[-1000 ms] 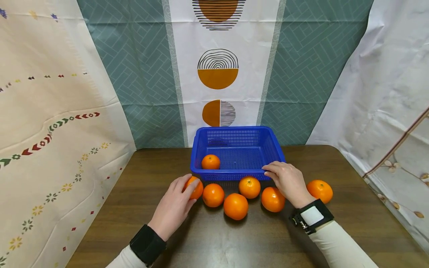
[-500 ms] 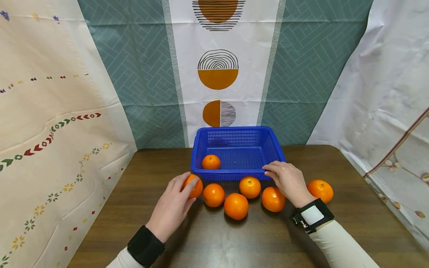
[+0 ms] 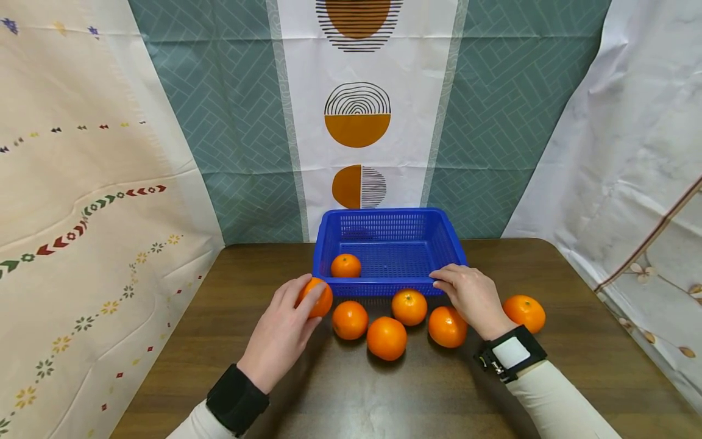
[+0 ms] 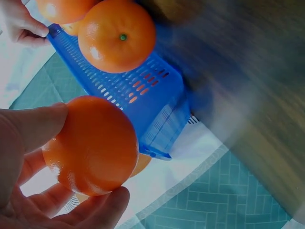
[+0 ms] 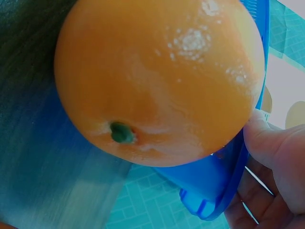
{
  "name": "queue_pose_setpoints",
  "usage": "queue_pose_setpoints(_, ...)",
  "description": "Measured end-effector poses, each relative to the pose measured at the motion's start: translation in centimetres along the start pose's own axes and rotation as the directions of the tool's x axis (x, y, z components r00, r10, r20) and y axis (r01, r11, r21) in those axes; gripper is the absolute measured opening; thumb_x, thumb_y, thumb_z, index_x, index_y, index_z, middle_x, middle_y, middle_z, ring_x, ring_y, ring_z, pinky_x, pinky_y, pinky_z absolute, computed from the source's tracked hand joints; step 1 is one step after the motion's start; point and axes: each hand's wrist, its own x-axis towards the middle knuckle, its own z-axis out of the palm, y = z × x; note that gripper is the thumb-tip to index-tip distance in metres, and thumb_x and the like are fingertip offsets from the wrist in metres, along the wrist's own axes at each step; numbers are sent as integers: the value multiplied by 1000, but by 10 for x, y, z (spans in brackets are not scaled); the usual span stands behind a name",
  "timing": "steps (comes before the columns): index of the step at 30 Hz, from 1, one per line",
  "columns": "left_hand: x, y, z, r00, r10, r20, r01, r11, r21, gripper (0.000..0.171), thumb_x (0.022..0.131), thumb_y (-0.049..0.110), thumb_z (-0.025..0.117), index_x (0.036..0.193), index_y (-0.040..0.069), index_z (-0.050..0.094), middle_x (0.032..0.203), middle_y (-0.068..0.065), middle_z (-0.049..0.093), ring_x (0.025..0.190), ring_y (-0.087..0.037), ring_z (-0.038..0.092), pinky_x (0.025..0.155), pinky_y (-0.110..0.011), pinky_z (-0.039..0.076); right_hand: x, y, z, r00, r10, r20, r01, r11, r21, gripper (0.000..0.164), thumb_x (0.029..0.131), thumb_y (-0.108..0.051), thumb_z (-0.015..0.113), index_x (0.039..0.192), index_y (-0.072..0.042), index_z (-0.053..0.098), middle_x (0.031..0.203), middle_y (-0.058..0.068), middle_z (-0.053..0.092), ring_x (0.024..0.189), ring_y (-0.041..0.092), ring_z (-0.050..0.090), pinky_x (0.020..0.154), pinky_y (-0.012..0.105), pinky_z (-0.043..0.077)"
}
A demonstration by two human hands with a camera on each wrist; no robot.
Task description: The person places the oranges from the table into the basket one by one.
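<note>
In the head view my left hand (image 3: 278, 329) grips an orange (image 3: 318, 299) at the basket's front left corner. The left wrist view shows the thumb (image 4: 40, 125) on one side of this held orange (image 4: 93, 145) and the fingers curled under the other. My right hand (image 3: 473, 300) pinches the front rim of the blue plastic basket (image 3: 384, 283) near its right end. In the right wrist view, the thumb (image 5: 267, 143) is at that rim, with the fingers on its far side. Another orange (image 3: 346, 266) lies inside the basket, at its left.
Several oranges lie on the wooden table before the basket, among them one orange (image 3: 386, 338) nearest the front and another orange (image 3: 447, 327) below the right hand. One more orange (image 3: 524, 313) sits right of the right wrist. A patterned cloth (image 3: 356, 183) hangs behind the basket.
My left hand has raised the orange and moved it slightly toward the basket's front left corner. The right hand has stayed at the basket rim.
</note>
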Motion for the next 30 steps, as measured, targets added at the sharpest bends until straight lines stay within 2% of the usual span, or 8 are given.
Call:
queue_pose_setpoints(9, 7, 1, 1, 997, 41, -73, -43, 999, -27, 66, 90, 13, 94, 149, 13, 64, 155, -21, 54, 139, -43, 56, 109, -54, 57, 0, -1, -1, 1000, -3, 1, 3, 1000, 2, 19, 98, -10, 84, 117, -7, 83, 111, 9, 81, 103, 37, 77, 91, 59, 63)
queue_pose_setpoints(24, 14, 5, 1, 993, 54, -104, -59, 997, -41, 62, 91, 12, 93, 147, 12, 65, 155, -21, 54, 139, -44, 56, 109, -56, 57, 0, -1, 0, 1000, -8, -6, 8, 1000, 0, 18, 98, -11, 84, 116, -8, 84, 110, 8, 81, 102, 35, 77, 89, 57, 63)
queue_pose_setpoints(30, 18, 6, 0, 996, 38, -82, -41, 998, -38, 64, 91, 13, 93, 149, 13, 64, 156, -20, 53, 140, -43, 55, 110, -56, 56, 0, -2, 0, 1000, -1, -4, 1, 1000, -2, 19, 98, -11, 84, 117, -8, 84, 110, 8, 81, 102, 35, 77, 90, 58, 63)
